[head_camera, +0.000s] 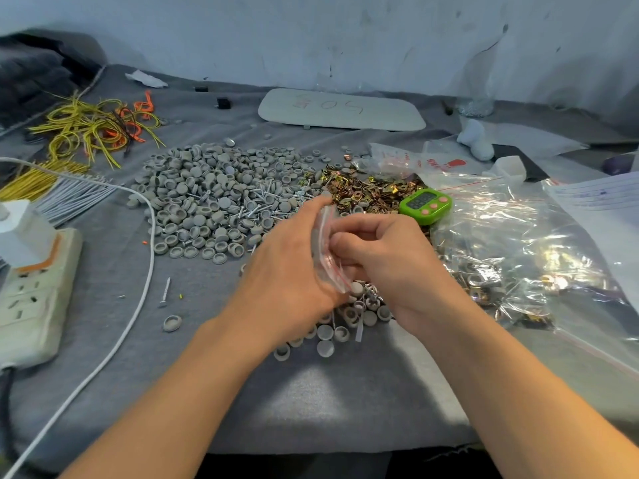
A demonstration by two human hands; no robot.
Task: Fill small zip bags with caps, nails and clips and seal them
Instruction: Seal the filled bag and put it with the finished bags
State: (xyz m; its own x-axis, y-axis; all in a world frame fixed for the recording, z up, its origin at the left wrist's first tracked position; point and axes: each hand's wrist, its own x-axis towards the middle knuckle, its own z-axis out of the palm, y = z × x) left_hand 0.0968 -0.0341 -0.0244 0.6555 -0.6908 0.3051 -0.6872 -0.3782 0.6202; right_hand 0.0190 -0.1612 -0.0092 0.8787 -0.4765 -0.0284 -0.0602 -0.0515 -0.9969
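A small clear zip bag (326,250) with a red seal line is held upright between both hands at the table's middle. My left hand (294,271) grips its left side. My right hand (383,257) has curled fingers at the bag's mouth; what they pinch is hidden. A big heap of grey caps (211,198) lies behind, with silver nails (257,203) mixed in at its right. Gold-coloured clips (373,191) lie in a pile to the right of that. More caps (332,326) lie scattered under my hands.
A green timer (425,205) sits by the clips. Large clear bags of filled packets (518,257) cover the right side. A white power strip (31,292) and its cable (138,299) lie left. Yellow wires (90,127) and a white board (340,108) lie at the back.
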